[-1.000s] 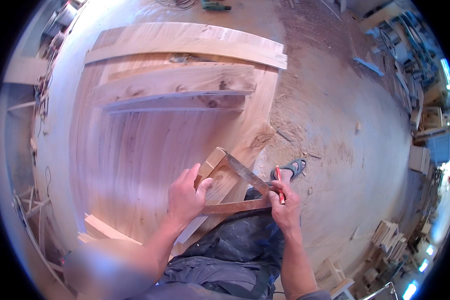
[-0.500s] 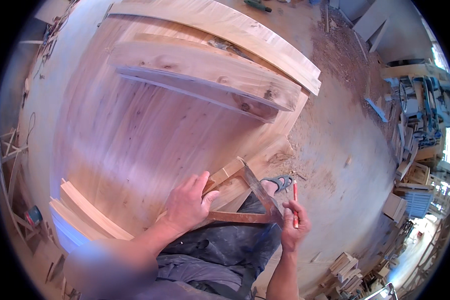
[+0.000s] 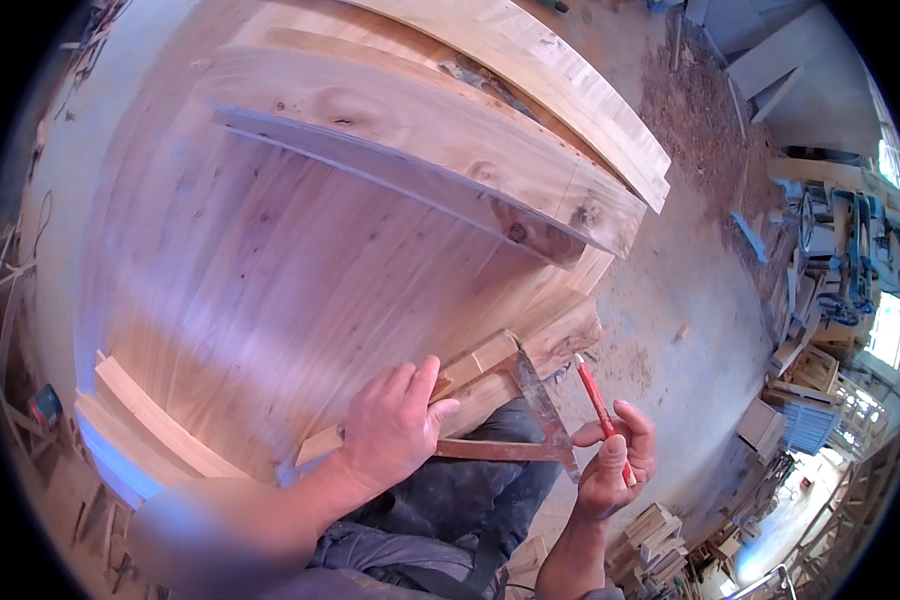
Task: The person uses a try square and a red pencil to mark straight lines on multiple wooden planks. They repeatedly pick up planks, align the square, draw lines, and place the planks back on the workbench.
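A narrow pale board (image 3: 482, 355) lies angled in front of me, with a thin line across it. My left hand (image 3: 395, 420) is closed over this board, fingers on top and thumb along the near side. Against the board rests a triangular carpenter's square (image 3: 540, 395) with a dark, worn blade and a brown wooden bar (image 3: 495, 450); its left end is hidden by my left hand. To the right, my right hand (image 3: 618, 465) holds a red pencil (image 3: 595, 400) between thumb and fingers, its tip pointing up and away from the board. The hand is close to the square's right corner.
Beneath is a broad wooden panel (image 3: 270, 270). A thick knotty beam (image 3: 420, 150) and long planks (image 3: 540, 60) lie across its far side. Curved strips (image 3: 165, 415) sit at the near left. Wood offcuts (image 3: 655, 535) are stacked on the floor at lower right.
My right hand has turned and the pencil now slants up to the left rather than standing nearly upright. My left hand keeps its hold on the board. The whole view has shifted slightly.
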### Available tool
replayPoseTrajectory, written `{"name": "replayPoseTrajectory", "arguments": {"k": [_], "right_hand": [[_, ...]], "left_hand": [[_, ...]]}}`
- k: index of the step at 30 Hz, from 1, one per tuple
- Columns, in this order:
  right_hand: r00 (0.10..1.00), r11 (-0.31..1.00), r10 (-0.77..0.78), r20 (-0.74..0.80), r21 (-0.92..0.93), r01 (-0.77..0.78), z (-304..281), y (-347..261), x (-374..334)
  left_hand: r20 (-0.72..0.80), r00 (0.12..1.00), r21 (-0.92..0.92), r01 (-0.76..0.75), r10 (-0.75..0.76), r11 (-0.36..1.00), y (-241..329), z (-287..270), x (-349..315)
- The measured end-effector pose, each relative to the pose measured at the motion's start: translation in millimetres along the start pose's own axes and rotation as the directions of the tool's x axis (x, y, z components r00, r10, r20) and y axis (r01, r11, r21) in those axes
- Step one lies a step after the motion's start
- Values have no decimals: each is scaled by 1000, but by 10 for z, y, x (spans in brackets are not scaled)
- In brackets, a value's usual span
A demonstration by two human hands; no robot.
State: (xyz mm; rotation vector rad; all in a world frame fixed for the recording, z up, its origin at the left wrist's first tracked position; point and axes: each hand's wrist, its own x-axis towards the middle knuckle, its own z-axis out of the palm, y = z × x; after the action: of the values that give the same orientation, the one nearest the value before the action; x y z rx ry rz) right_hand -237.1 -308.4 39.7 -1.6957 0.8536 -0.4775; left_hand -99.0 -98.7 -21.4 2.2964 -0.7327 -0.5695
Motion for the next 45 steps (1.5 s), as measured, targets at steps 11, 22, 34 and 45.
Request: {"name": "replayPoseTrajectory", "arguments": {"k": [11, 22, 34, 45], "right_hand": [[975, 996, -79, 207, -34, 88, -119, 58, 236], [990, 992, 126, 61, 19, -127, -23, -29, 169], [969, 994, 91, 232, -88, -72, -59, 74, 367], [905, 953, 197, 377, -292, -86, -243, -155, 542]], "left_hand": [[39, 999, -57, 2, 0, 998, 10, 25, 76], [24, 1000, -47, 4, -2, 999, 6, 31, 82], [28, 999, -64, 25, -23, 998, 16, 31, 103], [24, 999, -74, 43, -42, 996, 19, 42, 84]]}}
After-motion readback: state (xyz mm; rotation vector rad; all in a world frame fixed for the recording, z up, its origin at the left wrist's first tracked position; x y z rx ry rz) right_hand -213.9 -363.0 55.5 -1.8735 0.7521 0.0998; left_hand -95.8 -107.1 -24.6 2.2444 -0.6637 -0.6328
